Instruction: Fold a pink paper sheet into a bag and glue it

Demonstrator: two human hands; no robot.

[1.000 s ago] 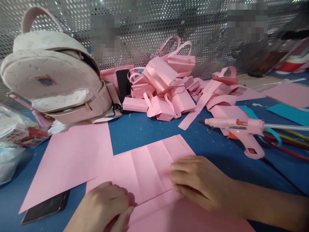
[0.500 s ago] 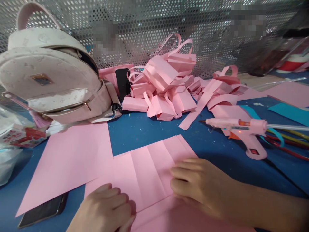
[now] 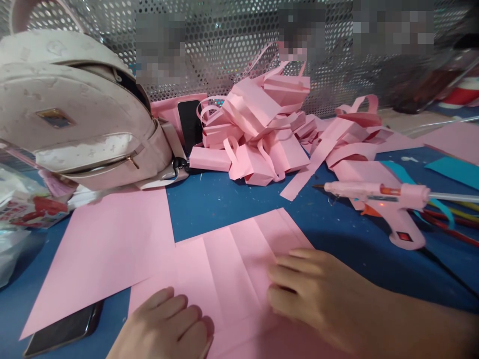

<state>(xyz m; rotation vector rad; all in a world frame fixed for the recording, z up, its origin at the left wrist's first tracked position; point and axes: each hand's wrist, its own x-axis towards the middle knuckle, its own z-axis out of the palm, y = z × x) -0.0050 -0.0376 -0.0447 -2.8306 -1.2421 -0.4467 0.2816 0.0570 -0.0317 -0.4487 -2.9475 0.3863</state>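
A creased pink paper sheet lies in front of me, with several fold lines running across it and a narrow folded strip along its right side. My left hand is at its lower left, fingers curled down at the near edge. At the right side, my right hand presses on the sheet with bent fingers; its thumb is hidden. More pink paper lies under and around the near edge. A flat pink sheet lies on the left, partly covering a dark phone.
A pale backpack stands at the back left beside an upright phone. Folded pink paper bags are piled against the perforated metal panel. A pink glue gun with its cord lies right on the blue table.
The view has shifted slightly. My right hand has slid a little right and down over the paper. The near fold line looks fainter. My left hand has barely moved.
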